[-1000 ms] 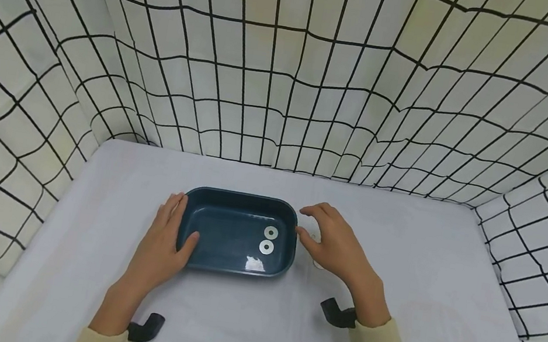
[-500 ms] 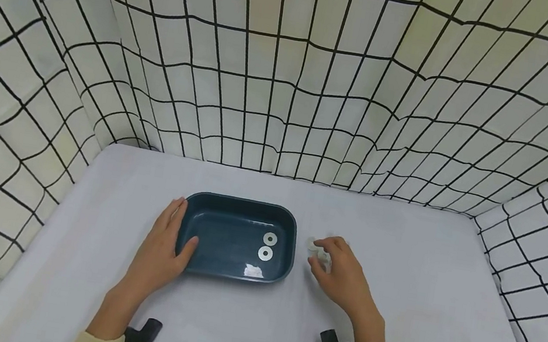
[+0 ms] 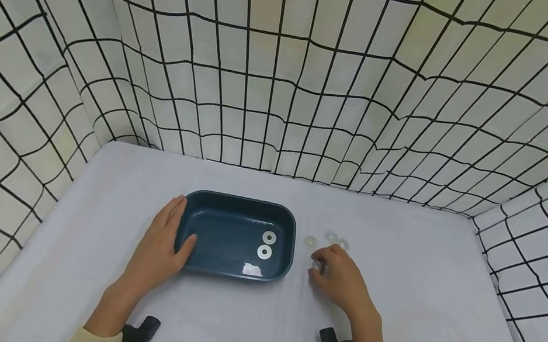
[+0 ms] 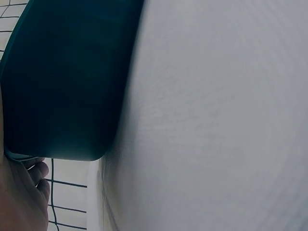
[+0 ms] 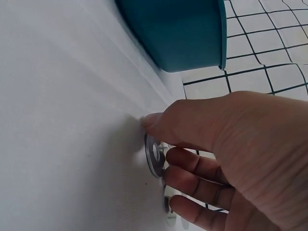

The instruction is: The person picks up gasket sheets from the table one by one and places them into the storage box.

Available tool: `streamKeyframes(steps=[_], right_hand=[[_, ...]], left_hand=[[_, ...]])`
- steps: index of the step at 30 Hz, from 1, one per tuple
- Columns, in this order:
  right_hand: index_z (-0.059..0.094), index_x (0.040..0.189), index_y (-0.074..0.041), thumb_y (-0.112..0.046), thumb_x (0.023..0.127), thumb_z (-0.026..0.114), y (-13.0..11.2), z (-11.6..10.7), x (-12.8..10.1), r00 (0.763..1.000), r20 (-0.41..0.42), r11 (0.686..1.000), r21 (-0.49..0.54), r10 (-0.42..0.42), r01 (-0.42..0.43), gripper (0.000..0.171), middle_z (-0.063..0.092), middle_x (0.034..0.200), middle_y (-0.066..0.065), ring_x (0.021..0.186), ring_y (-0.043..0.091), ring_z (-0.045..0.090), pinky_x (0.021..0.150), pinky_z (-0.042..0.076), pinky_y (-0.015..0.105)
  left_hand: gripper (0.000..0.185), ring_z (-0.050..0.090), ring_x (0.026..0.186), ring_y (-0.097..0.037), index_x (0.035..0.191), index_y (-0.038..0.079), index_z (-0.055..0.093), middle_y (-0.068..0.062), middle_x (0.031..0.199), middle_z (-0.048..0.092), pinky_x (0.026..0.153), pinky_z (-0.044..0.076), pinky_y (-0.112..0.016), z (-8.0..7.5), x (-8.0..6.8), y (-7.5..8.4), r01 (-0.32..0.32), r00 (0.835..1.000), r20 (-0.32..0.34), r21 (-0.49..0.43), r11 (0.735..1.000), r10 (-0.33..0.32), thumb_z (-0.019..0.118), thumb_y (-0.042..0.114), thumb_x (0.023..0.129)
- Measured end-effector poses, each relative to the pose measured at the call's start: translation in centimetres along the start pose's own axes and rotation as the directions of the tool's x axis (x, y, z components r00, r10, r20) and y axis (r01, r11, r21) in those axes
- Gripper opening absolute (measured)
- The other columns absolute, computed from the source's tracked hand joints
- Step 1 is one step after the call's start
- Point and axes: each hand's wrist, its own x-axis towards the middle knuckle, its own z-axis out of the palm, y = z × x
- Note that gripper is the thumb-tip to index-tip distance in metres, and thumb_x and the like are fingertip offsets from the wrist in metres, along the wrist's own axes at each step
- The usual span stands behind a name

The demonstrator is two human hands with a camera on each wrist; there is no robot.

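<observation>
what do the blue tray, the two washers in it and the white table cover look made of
Dark blue tray: probably plastic, glossy; its floor shows a bright reflection. Two washers: perhaps metal, smooth; they are pale, even rings, though plastic could look alike. White table cover: likely cloth, matt, with soft creases.

Your head view looks forward and down at the table (image 3: 440, 267), far enough back to frame both far corners; your two wrist views look low and close across the tabletop, and all three share the blue tray (image 3: 221, 237).
</observation>
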Motion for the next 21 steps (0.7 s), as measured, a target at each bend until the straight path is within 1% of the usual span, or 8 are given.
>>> streamKeyframes(steps=[2, 7, 14, 18, 21], right_hand=[[0.076, 0.113, -0.008, -0.01, 0.089, 0.082, 0.21, 0.02, -0.06, 1.0, -0.005, 1.0, -0.005, 0.01, -0.01, 0.024, 0.067, 0.104, 0.005, 0.091, 0.015, 0.061, 0.087, 0.056, 0.039], [0.076, 0.115, -0.006, -0.013, 0.09, 0.082, 0.67, -0.36, 0.01, 1.0, -0.013, 1.0, -0.005, 0.017, -0.017, 0.027, 0.069, 0.107, 0.007, 0.094, 0.018, 0.063, 0.088, 0.057, 0.04], [0.076, 0.111, -0.006, -0.013, 0.089, 0.082, 1.0, -0.69, -0.04, 1.0, 0.0, 1.0, -0.025, 0.003, -0.003, 0.024, 0.074, 0.106, 0.006, 0.102, 0.023, 0.069, 0.095, 0.058, 0.045], [0.076, 0.113, -0.007, -0.015, 0.09, 0.082, 0.91, -0.36, 0.06, 1.0, 0.014, 1.0, -0.021, -0.001, 0.002, 0.025, 0.074, 0.105, 0.006, 0.1, 0.022, 0.07, 0.092, 0.059, 0.043], [0.078, 0.11, -0.009, -0.015, 0.089, 0.082, 0.79, -0.22, 0.11, 1.0, 0.003, 0.999, -0.043, 0.004, -0.003, 0.022, 0.075, 0.102, 0.004, 0.095, 0.019, 0.071, 0.087, 0.06, 0.04]], left_hand=[[0.077, 0.031, 0.158, -0.045, 0.165, -0.004, 0.026, -0.024, 0.171, 0.029, 0.123, 0.033, -0.065, 0.2, 0.07, 0.02, -0.006, 1.0, 0.007, 0.0, 1.0, 0.006, 0.065, 0.018, 0.102], [0.078, 0.029, 0.159, -0.045, 0.166, -0.002, 0.024, -0.023, 0.173, 0.026, 0.126, 0.031, -0.064, 0.56, 0.27, -0.24, 0.018, 1.0, 0.023, 0.005, 1.0, -0.018, 0.064, 0.02, 0.103], [0.079, 0.027, 0.16, -0.046, 0.168, 0.0, 0.021, -0.023, 0.173, 0.024, 0.126, 0.03, -0.066, 0.59, 0.16, -0.36, 0.035, 0.999, 0.037, -0.003, 0.999, -0.035, 0.063, 0.02, 0.103], [0.08, 0.026, 0.16, -0.046, 0.168, 0.0, 0.021, -0.024, 0.173, 0.024, 0.127, 0.029, -0.066, 0.46, 0.0, -0.41, 0.043, 0.998, 0.04, -0.006, 0.999, -0.042, 0.063, 0.019, 0.103], [0.079, 0.026, 0.16, -0.045, 0.168, 0.0, 0.02, -0.024, 0.174, 0.024, 0.127, 0.029, -0.065, 0.47, 0.07, -0.35, 0.039, 0.998, 0.044, -0.007, 0.999, -0.038, 0.062, 0.02, 0.104]])
